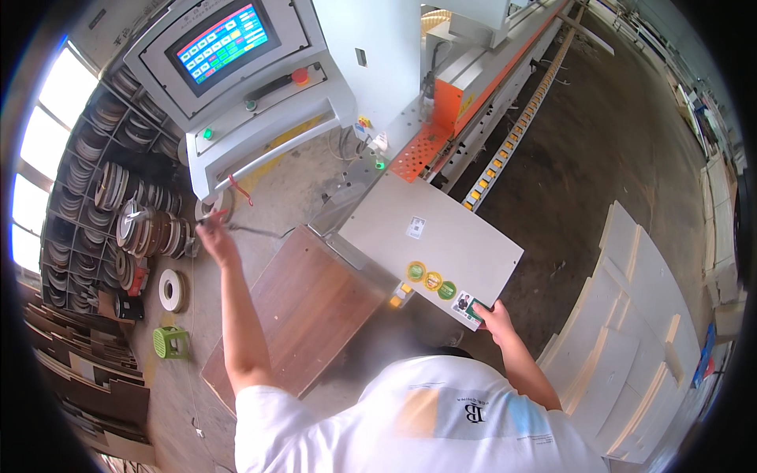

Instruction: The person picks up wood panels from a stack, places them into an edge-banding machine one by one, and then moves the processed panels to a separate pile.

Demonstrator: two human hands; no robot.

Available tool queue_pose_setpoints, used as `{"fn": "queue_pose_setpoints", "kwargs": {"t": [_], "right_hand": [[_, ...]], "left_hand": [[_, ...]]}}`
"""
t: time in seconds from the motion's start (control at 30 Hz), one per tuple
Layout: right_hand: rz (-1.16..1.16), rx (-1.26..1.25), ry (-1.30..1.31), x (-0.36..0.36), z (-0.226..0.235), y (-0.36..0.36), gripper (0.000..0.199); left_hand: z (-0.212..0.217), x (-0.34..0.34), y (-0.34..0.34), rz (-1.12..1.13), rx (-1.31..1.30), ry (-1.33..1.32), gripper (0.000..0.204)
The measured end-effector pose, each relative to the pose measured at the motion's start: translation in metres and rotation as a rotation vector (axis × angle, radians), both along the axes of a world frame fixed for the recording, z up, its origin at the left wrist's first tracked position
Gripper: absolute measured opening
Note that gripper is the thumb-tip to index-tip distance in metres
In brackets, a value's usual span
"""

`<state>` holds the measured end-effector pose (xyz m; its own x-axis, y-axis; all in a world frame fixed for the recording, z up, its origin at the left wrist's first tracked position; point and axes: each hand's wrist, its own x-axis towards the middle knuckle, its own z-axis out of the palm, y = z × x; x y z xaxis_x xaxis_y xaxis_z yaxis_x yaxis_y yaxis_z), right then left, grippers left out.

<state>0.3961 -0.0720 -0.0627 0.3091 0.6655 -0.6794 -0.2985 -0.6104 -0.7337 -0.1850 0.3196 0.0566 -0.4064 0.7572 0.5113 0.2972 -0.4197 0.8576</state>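
- Pale stickered panel [461,248] extends from the edge of the white machine [371,71]
- Its near corner sits within the fingers of the right hand [500,323], which grip it
- Left hand [219,238] is beyond the brown counter [296,315]; cannot tell what its fingers hold

I'm getting blown-out windows [63,85] at far left, darker floor [623,150] upper right, panel [465,244] evenly lit. Fisheye bows straight edges toward a black rim; left hand [218,239] looks slightly soft.

Place: woodworking workshop | large machine [371,67] with control screen [223,47] | shelved coils [144,234] | stacked boards [611,363] | concrete floor [631,142]
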Motion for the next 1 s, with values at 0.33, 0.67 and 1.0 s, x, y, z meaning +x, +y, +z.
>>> {"fn": "queue_pose_setpoints", "kwargs": {"t": [0.33, 0.67, 1.0], "right_hand": [[0.132, 0.061, -0.004, 0.016, -0.009, 0.005, 0.055], [0.021, 0.041, -0.027, 0.021, -0.041, -0.005, 0.045], [-0.371, 0.003, 0.232, 0.03, -0.042, -0.011, 0.064]], "left_hand": [[0.097, 0.139, -0.147, -0.302, -0.886, 1.374, 0.033], [-0.024, 0.209, -0.184, -0.38, -0.932, 0.994, 0.04], [0.017, 0.185, -0.301, -0.878, -1.19, 1.072, 0.034]]}}
